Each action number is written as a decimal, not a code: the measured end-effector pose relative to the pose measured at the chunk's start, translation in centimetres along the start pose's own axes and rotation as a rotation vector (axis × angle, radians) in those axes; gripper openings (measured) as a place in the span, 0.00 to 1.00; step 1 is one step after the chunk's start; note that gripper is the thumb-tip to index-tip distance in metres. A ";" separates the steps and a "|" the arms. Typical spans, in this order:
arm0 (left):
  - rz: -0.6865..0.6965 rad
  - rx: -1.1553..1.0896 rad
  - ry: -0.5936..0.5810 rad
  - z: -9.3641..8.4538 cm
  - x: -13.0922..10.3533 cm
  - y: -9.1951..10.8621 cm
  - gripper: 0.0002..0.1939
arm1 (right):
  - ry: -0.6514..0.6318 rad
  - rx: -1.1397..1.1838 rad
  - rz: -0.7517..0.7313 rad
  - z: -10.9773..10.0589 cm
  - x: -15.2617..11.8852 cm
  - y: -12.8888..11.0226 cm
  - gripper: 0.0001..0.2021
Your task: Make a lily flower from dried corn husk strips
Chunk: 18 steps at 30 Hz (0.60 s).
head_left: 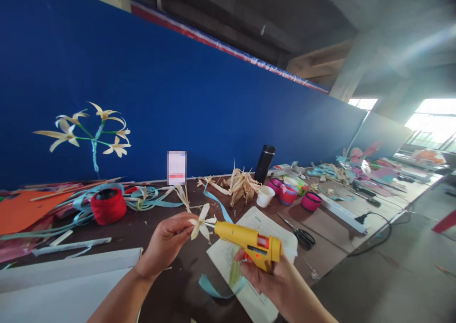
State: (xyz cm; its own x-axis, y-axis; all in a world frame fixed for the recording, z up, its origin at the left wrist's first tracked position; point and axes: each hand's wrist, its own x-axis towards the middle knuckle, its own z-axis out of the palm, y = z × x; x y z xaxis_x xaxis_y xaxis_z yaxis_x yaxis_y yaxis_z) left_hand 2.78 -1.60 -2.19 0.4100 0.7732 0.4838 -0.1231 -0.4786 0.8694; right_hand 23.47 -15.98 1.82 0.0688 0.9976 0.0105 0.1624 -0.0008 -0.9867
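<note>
My right hand (261,275) is wrapped round the handle of a yellow hot glue gun (245,237), which points left. Its metal nozzle meets the middle of a pale cream flower (201,224) with several narrow petals. My left hand (171,237) pinches this flower from behind, at its left side; the stem is hidden by the fingers. Under the glue gun lie printed paper sheets (228,256) and a curl of light blue ribbon (217,287).
Black-handled scissors (304,237) lie right of the papers. Behind stand a white cup (265,196), a black bottle (265,164) and a bundle of dried husks (244,185). A red roll (108,205) and a white box (71,280) are at left. A wired flower spray (94,142) stands against the blue wall.
</note>
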 end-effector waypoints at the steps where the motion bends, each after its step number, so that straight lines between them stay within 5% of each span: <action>1: -0.023 -0.043 -0.001 0.1 0.0 0.1 0.08 | -0.011 0.022 -0.010 0.1 0.1 0.0 0.20; 10: -0.231 -0.274 -0.035 0.2 0.1 0.5 0.09 | -0.087 0.069 -0.021 0.8 0.5 -1.4 0.18; 18: -0.256 -0.325 -0.052 0.2 0.1 0.7 0.09 | -0.101 0.042 -0.015 0.8 0.5 -1.4 0.15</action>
State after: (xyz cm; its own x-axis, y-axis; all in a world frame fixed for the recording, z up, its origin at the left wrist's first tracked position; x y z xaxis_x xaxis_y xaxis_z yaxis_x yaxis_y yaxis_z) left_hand 2.95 -1.93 -1.57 0.5084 0.8242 0.2496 -0.2868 -0.1113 0.9515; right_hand 22.48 -15.44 3.06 -0.0335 0.9994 0.0114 0.1216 0.0154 -0.9925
